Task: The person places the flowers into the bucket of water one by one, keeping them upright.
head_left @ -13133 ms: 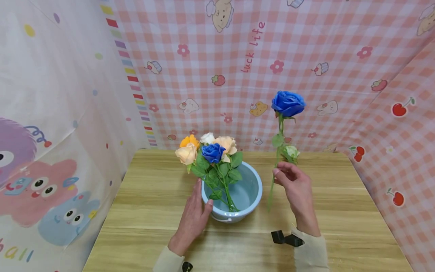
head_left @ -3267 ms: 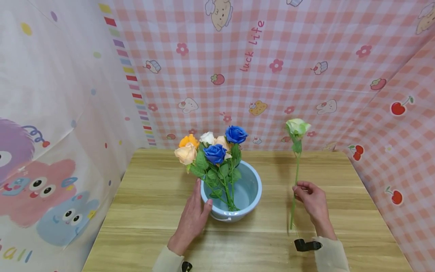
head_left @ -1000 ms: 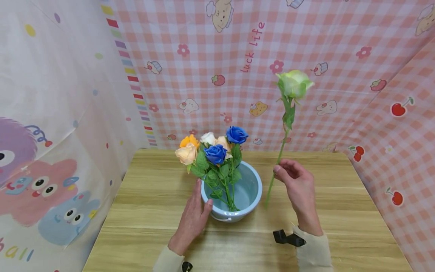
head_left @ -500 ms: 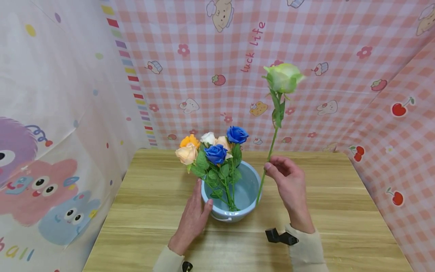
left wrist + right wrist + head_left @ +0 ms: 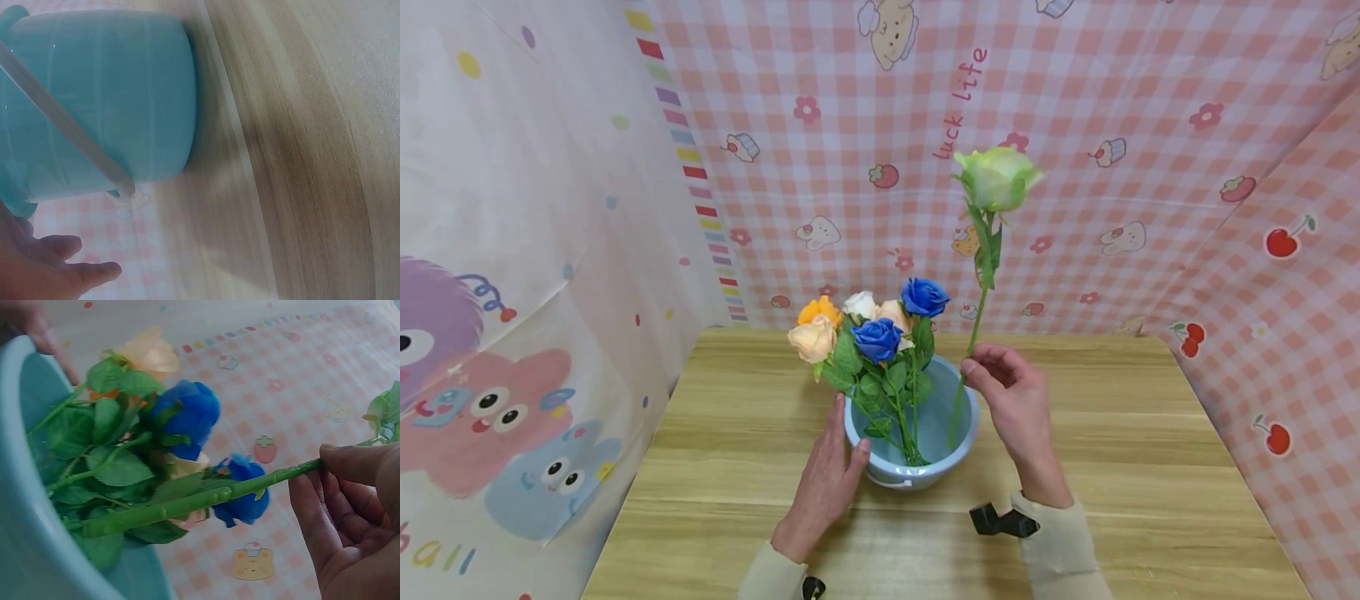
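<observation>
My right hand point(image 5: 1013, 404) pinches the stem of a pale green rose point(image 5: 997, 178) between thumb and fingers. The rose stands nearly upright, its bloom high; the lower stem reaches inside the light blue bucket point(image 5: 973, 421). In the right wrist view the rose's cut stem point(image 5: 187, 506) crosses in front of the other flowers. My left hand point(image 5: 826, 487) rests against the bucket's left rim with its fingers extended. Leaning to the left in the bucket are two blue roses point(image 5: 877, 340), peach roses point(image 5: 812, 340), an orange rose point(image 5: 820, 311) and a white rose point(image 5: 859, 305).
The bucket stands on a wooden table point(image 5: 737, 433), its pale handle point(image 5: 69, 125) hanging down its side. A pink checked cloth point(image 5: 850, 167) hangs behind the table, and a printed white cloth point(image 5: 550, 208) hangs at the left.
My right hand earlier added a blue rose to the bucket, then took up the pale green rose. Over the last second it carried that rose left, over the bucket. The left hand stayed put.
</observation>
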Demonstrator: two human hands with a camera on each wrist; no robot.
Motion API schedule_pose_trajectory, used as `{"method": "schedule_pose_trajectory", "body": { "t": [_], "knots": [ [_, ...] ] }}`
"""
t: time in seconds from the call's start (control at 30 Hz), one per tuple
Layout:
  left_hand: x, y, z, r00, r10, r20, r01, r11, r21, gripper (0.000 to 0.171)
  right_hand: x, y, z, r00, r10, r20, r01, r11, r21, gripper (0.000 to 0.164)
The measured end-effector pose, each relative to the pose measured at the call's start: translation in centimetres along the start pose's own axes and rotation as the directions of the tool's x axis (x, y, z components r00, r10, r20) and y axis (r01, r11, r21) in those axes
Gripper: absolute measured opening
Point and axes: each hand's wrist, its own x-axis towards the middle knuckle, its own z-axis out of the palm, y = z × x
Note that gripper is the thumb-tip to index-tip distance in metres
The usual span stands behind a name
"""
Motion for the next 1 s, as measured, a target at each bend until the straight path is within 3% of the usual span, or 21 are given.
{"method": "schedule_pose_trajectory", "body": {
  "t": [0.33, 0.57, 0.8, 1.0],
  "knots": [
    [0.0, 0.1, -0.1, 1.0, -0.006, 0.009, 0.006, 1.0, 0.001, 0.074, -0.4, 2.6, 1.0, 0.997, 0.044, 0.056, -0.042, 0.999, -0.025, 0.016],
    [0.0, 0.0, 0.0, 1.0, 0.002, 0.003, -0.002, 1.0, -0.002, 0.074, -0.5, 4.2, 1.5, 0.991, 0.082, 0.107, -0.069, 0.991, -0.118, 0.015],
    [0.0, 0.0, 0.0, 1.0, -0.005, 0.003, 0.005, 1.0, -0.001, 0.074, -0.4, 5.2, 1.9, 0.989, 0.057, 0.14, -0.009, 0.947, -0.322, 0.013],
    [0.0, 0.0, 0.0, 1.0, 0.005, -0.006, -0.005, 1.0, -0.007, 0.074, -0.3, 5.4, 2.5, 0.983, 0.036, 0.18, 0.044, 0.905, -0.423, 0.012]
  ]
}}
